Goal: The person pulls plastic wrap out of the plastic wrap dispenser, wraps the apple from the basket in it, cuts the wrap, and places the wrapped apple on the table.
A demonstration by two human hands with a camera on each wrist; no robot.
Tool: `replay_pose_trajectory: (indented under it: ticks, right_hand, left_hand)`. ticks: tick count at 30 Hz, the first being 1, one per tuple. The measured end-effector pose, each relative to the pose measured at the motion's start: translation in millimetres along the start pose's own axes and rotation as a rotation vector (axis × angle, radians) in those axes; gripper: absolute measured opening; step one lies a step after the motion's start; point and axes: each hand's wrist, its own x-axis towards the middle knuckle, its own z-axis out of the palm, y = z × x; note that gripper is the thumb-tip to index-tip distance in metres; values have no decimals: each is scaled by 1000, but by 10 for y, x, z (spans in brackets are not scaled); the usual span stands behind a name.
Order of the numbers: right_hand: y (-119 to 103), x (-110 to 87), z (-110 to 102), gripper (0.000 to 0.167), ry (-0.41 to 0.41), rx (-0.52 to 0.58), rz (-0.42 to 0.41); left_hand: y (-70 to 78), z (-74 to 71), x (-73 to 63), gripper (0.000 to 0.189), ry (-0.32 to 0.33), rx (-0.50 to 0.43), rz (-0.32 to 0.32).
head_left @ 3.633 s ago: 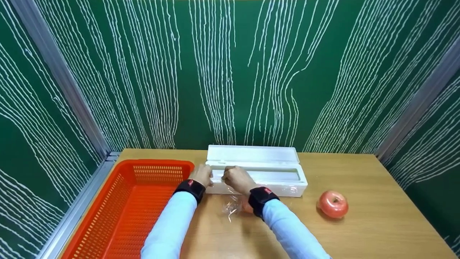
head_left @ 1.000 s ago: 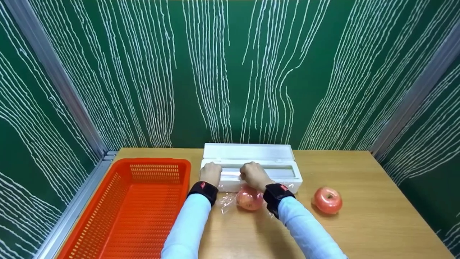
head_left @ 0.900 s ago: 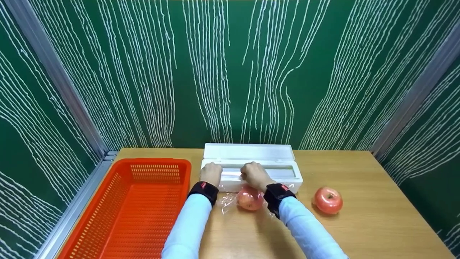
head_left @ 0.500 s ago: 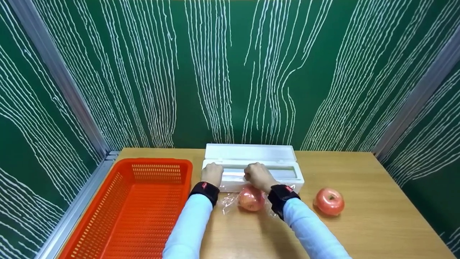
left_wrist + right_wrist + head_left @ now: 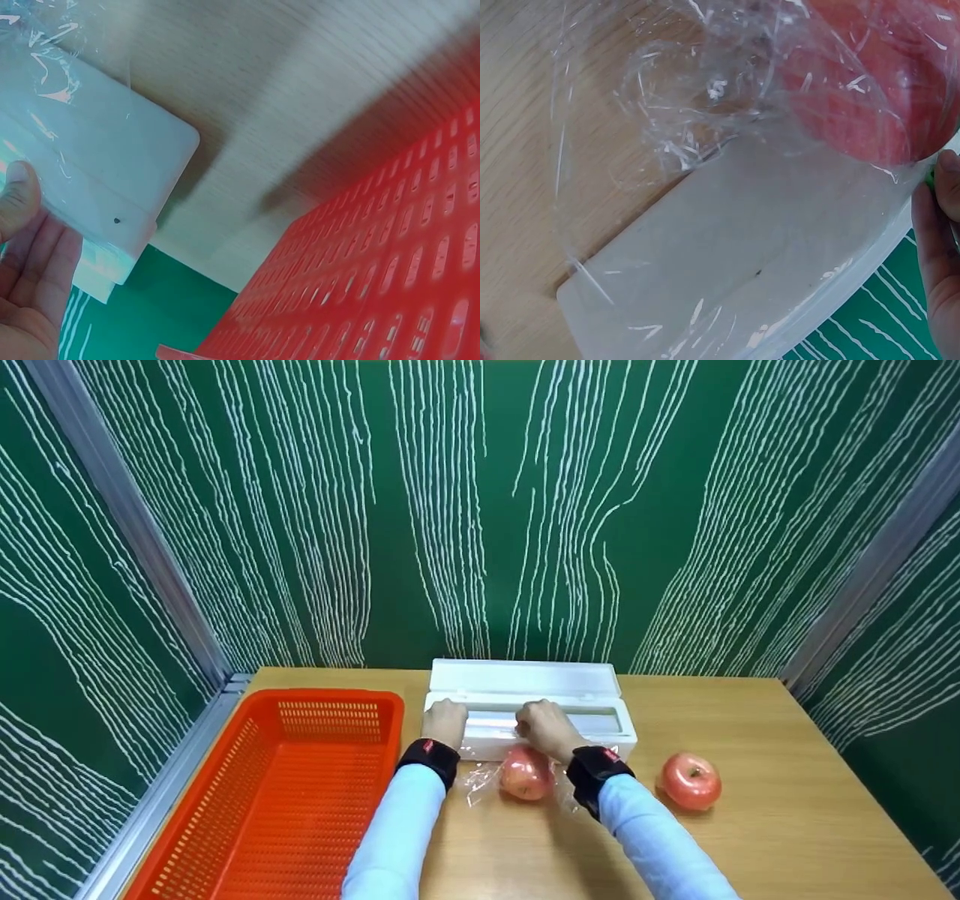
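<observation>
A white cling film dispenser box (image 5: 525,679) stands lid up at the back middle of the table. My left hand (image 5: 445,724) grips its left end, thumb on the film at the edge in the left wrist view. Farther right along the front edge, my right hand (image 5: 550,729) has its fingers curled; the right wrist view shows a small green slide cutter (image 5: 930,178), mostly hidden, between thumb and fingers. Clear cling film (image 5: 480,784) hangs from the box's front over a red apple (image 5: 525,776), which sits just before the box.
Left of the box, an orange slotted plastic basket (image 5: 292,810) sits close to my left forearm. Another red apple (image 5: 690,781) lies on the wooden table (image 5: 787,825) to the right. Green panels (image 5: 525,622) with white wavy lines rise behind the table.
My right hand has travelled rightward along the box's front edge, uncovering more of the apple in front. My left hand stays at the box's left end. The loose apple has not moved.
</observation>
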Motion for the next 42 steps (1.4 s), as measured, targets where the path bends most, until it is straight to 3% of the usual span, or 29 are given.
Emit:
replay_pose_trajectory:
  ticks: [8,19,27,42]
  right_hand:
    - [-19,-14,-24,18,-43,40,64]
    - [1,-44,-33,19,-53,57,74]
    - [21,-84,-47,19,-62,35,87]
    - [38,-109,-78,18,-71,50,97]
  left_hand:
    - [-6,28,11,22,-6,-19,-10]
    - [-8,29,15,20,-8,-11,2]
    - [-17,29,-7,20,43,0,5]
    - [-17,4,6,21,-8,-25,11]
